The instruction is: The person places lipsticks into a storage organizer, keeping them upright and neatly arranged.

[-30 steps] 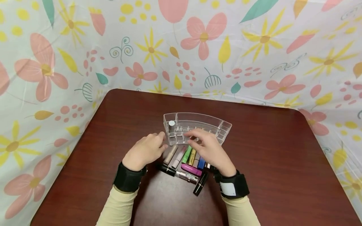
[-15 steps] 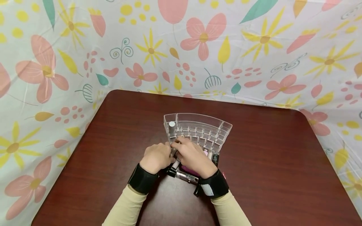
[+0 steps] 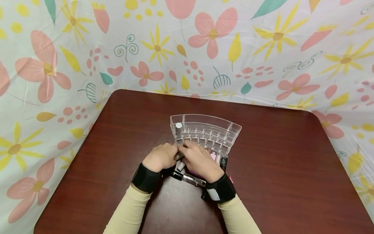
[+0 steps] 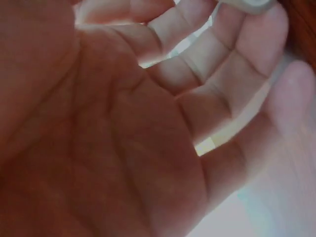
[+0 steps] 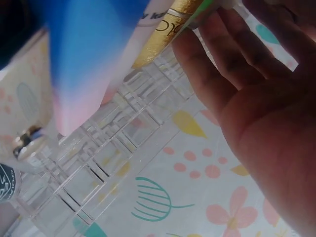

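Both hands meet at the front left corner of a clear acrylic makeup organizer [image 3: 230,126] in the head view. Between their fingertips is a brownish cosmetic tube [image 3: 179,156], partly covered by the fingers. My left hand [image 3: 160,157] pinches it from the left. My right hand [image 3: 201,162] reaches over the other cosmetics and has its fingertips on the same tube. One silver-capped tube [image 3: 179,129] stands upright in the organizer's left end. In the right wrist view, a gold tube [image 5: 165,37] and a blue one [image 5: 94,54] lie close to the right hand.
In front of the hands lie a silver tube [image 3: 193,180] and a black tube [image 3: 176,175]. A pale tube [image 3: 181,166] shows between the hands. Another black tube [image 3: 223,162] lies right of the right wrist. A floral cloth [image 3: 187,48] hangs behind the brown table [image 3: 280,162].
The right hand has moved left and down from above the organizer to meet the left hand. The brownish tube, earlier lying on the table, is now held between them, slightly more tilted than half a second ago.
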`<action>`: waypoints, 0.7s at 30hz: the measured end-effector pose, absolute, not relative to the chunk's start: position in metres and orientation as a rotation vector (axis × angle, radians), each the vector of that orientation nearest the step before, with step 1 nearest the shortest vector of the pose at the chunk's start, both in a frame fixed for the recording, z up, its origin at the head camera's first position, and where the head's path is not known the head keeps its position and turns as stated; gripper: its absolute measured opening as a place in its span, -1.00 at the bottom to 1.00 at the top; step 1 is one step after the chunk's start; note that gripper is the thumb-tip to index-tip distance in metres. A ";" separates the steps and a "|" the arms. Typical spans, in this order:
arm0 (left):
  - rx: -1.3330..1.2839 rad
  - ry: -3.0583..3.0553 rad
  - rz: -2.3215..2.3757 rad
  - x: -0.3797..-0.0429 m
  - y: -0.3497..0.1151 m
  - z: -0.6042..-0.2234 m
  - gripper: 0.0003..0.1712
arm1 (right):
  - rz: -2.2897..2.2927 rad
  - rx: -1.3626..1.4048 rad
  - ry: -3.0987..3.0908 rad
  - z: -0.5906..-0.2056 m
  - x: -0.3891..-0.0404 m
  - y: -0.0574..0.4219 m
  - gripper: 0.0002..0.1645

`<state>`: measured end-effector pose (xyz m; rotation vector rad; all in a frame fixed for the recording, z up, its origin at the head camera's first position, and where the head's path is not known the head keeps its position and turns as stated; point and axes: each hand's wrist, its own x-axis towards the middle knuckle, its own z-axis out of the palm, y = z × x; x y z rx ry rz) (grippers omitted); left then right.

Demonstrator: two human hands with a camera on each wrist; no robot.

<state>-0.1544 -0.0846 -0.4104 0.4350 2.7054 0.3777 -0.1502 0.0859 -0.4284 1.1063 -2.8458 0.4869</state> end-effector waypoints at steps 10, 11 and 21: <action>0.685 2.737 0.587 -0.153 -0.096 -0.392 -0.90 | 0.531 1.019 -2.872 -0.420 -0.152 0.090 -0.77; 0.710 2.753 0.616 -0.152 -0.097 -0.388 -0.90 | 0.561 1.009 -2.850 -0.416 -0.152 0.092 -0.77; 1.036 3.012 0.940 -0.141 -0.091 -0.340 -0.84 | 1.042 0.928 -2.496 -0.354 -0.145 0.131 -0.65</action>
